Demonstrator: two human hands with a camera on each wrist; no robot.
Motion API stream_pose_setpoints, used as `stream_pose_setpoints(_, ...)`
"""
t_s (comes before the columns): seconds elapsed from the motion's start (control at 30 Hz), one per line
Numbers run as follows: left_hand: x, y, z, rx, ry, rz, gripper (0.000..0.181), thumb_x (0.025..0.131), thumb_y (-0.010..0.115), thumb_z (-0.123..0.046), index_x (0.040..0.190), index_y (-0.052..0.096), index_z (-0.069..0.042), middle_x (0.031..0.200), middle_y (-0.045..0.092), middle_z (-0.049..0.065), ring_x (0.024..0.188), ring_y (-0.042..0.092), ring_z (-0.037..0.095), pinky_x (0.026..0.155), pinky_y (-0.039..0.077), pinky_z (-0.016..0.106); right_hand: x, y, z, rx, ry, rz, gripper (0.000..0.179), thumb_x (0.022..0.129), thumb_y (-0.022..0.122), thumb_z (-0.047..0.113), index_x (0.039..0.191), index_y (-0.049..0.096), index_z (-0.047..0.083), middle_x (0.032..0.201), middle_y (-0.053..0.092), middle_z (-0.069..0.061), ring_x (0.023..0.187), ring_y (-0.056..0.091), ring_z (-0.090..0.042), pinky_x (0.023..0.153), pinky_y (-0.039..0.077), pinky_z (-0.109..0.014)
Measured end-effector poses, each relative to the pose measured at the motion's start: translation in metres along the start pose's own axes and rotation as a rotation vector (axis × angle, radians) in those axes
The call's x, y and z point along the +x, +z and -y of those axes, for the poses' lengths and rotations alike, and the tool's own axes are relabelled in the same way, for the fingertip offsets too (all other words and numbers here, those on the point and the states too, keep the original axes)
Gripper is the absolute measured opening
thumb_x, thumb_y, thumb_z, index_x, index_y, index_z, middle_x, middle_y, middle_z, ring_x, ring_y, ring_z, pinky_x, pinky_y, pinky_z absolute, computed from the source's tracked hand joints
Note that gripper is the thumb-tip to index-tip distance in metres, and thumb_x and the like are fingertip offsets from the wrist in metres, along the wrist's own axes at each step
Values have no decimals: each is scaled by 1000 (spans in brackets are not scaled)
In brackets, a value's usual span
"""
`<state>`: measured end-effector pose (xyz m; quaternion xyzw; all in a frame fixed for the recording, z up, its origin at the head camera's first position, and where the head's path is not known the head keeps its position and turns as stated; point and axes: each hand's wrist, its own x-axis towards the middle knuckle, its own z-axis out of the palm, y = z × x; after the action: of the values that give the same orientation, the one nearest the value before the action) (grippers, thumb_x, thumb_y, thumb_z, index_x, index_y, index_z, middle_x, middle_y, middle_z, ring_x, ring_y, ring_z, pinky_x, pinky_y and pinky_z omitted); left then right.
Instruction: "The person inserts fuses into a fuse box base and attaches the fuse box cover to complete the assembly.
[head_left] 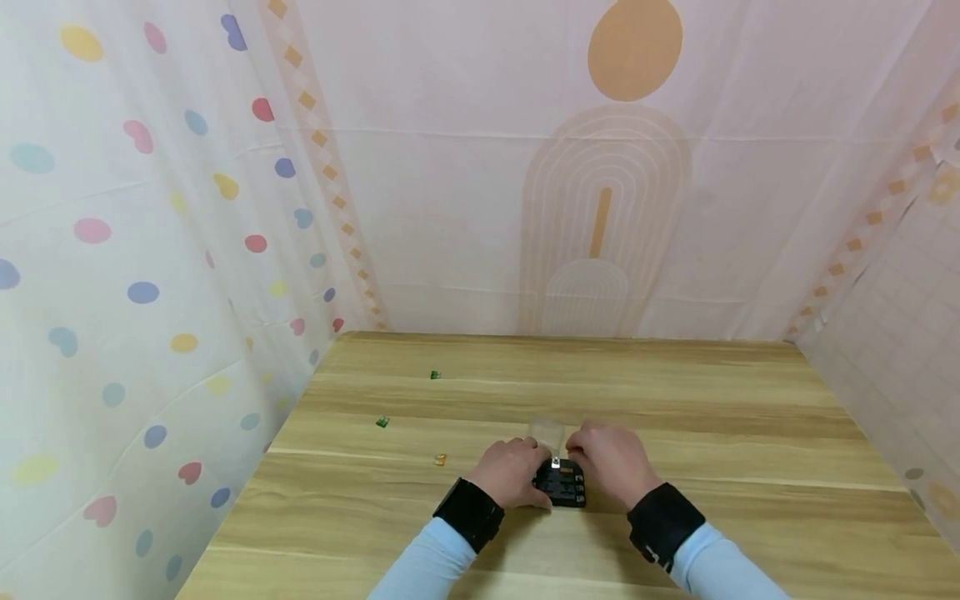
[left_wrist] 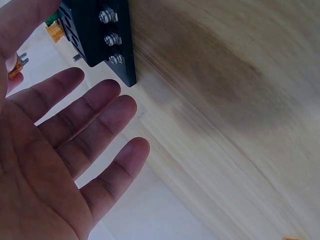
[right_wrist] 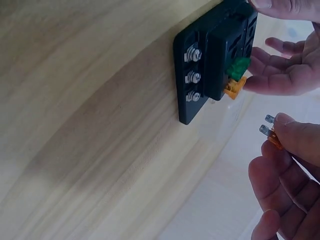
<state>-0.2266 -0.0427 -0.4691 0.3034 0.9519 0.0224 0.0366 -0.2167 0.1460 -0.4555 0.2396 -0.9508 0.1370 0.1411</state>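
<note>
A black fuse block [head_left: 567, 493] lies on the wooden table between both hands. Screw terminals line its side, and a green blade fuse [right_wrist: 238, 68] and an orange blade fuse [right_wrist: 235, 88] sit at its far end. My left hand [head_left: 513, 473] is at the block's left side, thumb against it; its other fingers [left_wrist: 95, 120] stretch loosely past the edge in the left wrist view. Just beyond the block's far right corner, my right hand [head_left: 613, 461] pinches another orange fuse [right_wrist: 274, 137] between thumb and forefinger, its metal blades pointing toward the block.
A clear plastic cover [head_left: 546, 432] lies just beyond the block. To the left are two loose green fuses, one farther back [head_left: 435, 375] and another nearer [head_left: 382, 422], plus a loose orange fuse [head_left: 440, 459]. Patterned curtains [head_left: 450, 208] hang behind and beside the table.
</note>
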Motion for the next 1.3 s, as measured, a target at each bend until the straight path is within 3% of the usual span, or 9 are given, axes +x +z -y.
stream_pose_setpoints(0.23,1,1,-1,4,10,9,62,74,83,-53,122,66,-18,109,65,-2,96,61,13,77,51,34,-3,0,3,10,4,5,6,82,80,12,80,76,16,73,61,7,65,59,-9,56,48,-26)
stream_pose_setpoints(0.53,0,2,-3,18,19,-20,54,72,85,-51,113,68,-19,98,64,-5,88,59,10,72,50,31,-10,4,4,36,-42,-20,8,79,83,15,79,76,17,71,59,9,62,58,-6,54,46,-24)
stream_pose_setpoints(0.87,1,5,-5,66,34,-22,47,73,85,-48,106,71,-17,94,64,-6,86,60,9,72,51,31,-15,4,8,46,-40,35,6,80,82,13,83,77,14,74,64,5,66,62,-11,57,49,-28)
stream_pose_setpoints(1.3,2,5,-7,103,54,-25,42,74,85,-47,103,73,-19,91,63,-6,83,60,7,70,50,28,-18,3,11,54,-86,102,6,81,81,11,81,76,15,73,66,5,63,58,-10,53,44,-27)
